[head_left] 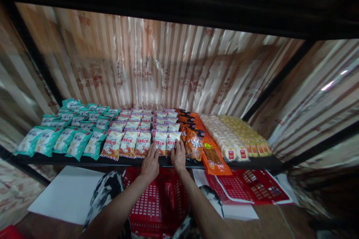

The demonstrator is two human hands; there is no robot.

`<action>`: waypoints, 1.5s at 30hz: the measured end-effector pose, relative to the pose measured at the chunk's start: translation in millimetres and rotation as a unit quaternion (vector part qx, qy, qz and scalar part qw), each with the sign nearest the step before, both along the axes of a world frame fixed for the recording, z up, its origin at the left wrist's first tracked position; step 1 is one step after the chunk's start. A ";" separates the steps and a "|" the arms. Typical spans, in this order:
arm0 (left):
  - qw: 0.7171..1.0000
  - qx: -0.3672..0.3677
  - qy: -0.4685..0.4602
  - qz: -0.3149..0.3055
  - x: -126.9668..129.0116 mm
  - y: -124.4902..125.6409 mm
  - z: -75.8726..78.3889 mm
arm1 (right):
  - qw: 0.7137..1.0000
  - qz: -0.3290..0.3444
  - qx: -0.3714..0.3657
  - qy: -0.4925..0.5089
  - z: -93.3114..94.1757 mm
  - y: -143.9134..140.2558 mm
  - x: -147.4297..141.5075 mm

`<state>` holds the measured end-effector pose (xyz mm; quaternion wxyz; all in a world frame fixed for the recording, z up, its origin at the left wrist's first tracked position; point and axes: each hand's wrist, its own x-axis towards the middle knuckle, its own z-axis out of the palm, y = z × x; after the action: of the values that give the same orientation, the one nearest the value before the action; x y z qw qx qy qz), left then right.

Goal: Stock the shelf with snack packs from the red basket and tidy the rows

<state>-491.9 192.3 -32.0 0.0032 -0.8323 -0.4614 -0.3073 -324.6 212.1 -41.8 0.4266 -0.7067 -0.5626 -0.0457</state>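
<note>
Fingers (153, 148) of L hand (150, 164) lie flat and spread, tips resting on a red-and-white snack packet (160, 142) at the front edge of the shelf (84, 161); nothing pinched or gripped. R hand (178, 157) sits just beside it, fingers (177, 147) likewise extended and loose, tips touching the adjacent red-and-white packet (171, 141). Both hands open, palms down, thumbs near each other w/ a narrow gap between.

Below the wrists: red plastic basket (159, 205), beneath both forearms, and patterned black-white trousers (105, 194) either side of it. White sheet (67, 194) on floor, L of the L forearm. Flattened red baskets (252, 188) on white paper, R of the R forearm.

Level w/ the fingertips, front row: more red-and-white packets (127, 143) immediately L of L hand; teal packets (64, 140) further L, well apart. Just R of R fingers: orange packets (195, 142), then a long orange pack (213, 157) overhanging the shelf lip. Further R: rows of pale round biscuit packs (224, 138) and yellow ones (249, 138).

Beyond the fingertips: same goods continue in rows to the shelf rear. Behind all: striped glossy sheet (157, 71) as backing; dark upper shelf (179, 3) overhead.
</note>
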 end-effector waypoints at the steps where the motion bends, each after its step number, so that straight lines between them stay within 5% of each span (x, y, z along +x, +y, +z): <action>1: 1.000 0.003 0.000 0.002 0.0 -0.4 -0.5 | 1.000 -0.001 -0.002 -0.005 0.6 -1.2 -0.2; 12: 0.999 0.036 0.007 -0.003 0.0 -7.4 5.2 | 0.999 0.018 0.006 -0.033 -7.1 -25.2 -15.0; 19: 0.995 0.051 0.047 -0.078 13.5 -10.7 5.3 | 0.998 0.053 0.019 -0.015 -10.0 -29.6 -6.0; 23: 0.991 0.053 0.061 -0.111 29.8 -11.2 4.7 | 0.997 0.039 0.063 -0.036 6.3 -41.4 8.1; 27: 0.989 0.049 0.073 -0.122 46.7 -13.7 7.3 | 0.994 -0.050 0.100 -0.019 22.4 -52.1 40.2; 34: 0.983 0.041 0.073 -0.162 77.5 -8.9 4.1 | 0.991 -0.086 0.046 0.087 16.7 -43.5 96.2; 45: 0.987 0.061 0.090 -0.122 92.8 4.3 -0.7 | 0.986 -0.047 0.007 0.157 15.8 -33.7 92.6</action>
<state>-399.1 196.5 -32.6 0.0577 -0.9048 -0.3351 -0.2564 -232.0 178.4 -26.0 0.5120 -0.7276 -0.4545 0.0418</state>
